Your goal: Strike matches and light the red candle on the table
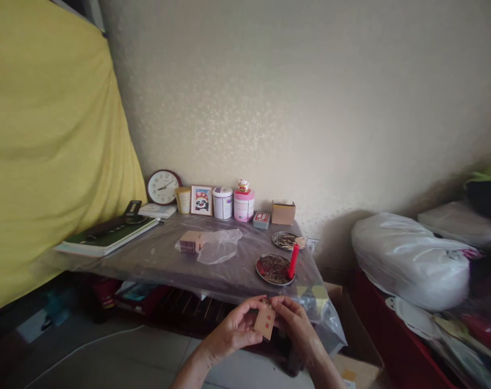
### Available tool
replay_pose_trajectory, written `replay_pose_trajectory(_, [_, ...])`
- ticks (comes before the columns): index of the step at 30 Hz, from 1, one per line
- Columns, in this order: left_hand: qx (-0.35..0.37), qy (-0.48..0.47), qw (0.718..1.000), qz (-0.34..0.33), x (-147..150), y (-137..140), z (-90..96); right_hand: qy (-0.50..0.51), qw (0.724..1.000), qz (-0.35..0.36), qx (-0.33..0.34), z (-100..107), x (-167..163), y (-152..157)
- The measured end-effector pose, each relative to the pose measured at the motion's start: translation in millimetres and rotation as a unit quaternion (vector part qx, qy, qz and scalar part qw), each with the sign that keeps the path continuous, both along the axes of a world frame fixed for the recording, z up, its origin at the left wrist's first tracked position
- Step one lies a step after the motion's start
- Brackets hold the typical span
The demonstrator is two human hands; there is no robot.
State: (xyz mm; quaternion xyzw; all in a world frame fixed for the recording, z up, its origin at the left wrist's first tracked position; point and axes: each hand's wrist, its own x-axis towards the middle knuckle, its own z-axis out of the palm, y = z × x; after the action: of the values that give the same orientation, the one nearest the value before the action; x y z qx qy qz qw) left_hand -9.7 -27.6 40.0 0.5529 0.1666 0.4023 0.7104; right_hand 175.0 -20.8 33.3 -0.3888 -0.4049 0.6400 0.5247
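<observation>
In front of the table's near edge my left hand grips a small tan matchbox with red characters on its face, thumb along the lower side and fingers at the top. My right hand is closed at the box's upper right end, fingertips pinched against it; whether a match is between them I cannot make out. Beyond the hands a red candle stands slightly tilted on the right side of a round metal plate covered in dark residue. Behind it, a second round plate bears several matchsticks.
A plastic-covered table carries a pack of small boxes in torn wrap, a cardboard box, tins, a picture frame, a clock and a large book. White bags lie at right; a yellow curtain hangs left.
</observation>
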Motion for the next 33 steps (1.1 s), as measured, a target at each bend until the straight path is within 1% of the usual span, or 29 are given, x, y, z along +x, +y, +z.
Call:
replay_pose_trajectory(5, [0.007, -0.005, 1.0, -0.005, 1, -1, -0.7, 0.003, 1.0, -0.006, -0.003, 0, 0, 0])
replay_pose_trajectory(8, [0.007, -0.005, 1.0, -0.002, 1, -1, -1.0, 0.008, 1.0, -0.017, -0.018, 1, 1, 1])
replay_pose_trajectory(16, [0.005, 0.002, 1.0, -0.004, -1, 0, -0.8, 0.053, 0.997, -0.023, -0.047, 5, 6, 2])
replay_pose_trajectory(22, [0.001, 0.009, 1.0, -0.002, -3, -1, 2.7, 0.079, 0.995, -0.041, -0.052, 7, 9, 3])
replay_pose_trajectory(24, [-0.001, 0.009, 1.0, -0.003, -3, -2, 3.7, 0.087, 0.994, -0.054, -0.049, 6, 11, 5])
replay_pose_trajectory(27, [0.002, 0.008, 1.0, -0.001, -3, -2, 3.3, 0.104, 0.99, -0.091, -0.035, 6, 16, 7])
replay_pose_trajectory(33, [0.001, -0.006, 1.0, 0.026, -3, 0, 0.5, 0.13, 0.976, -0.17, 0.024, 9, 24, 11])
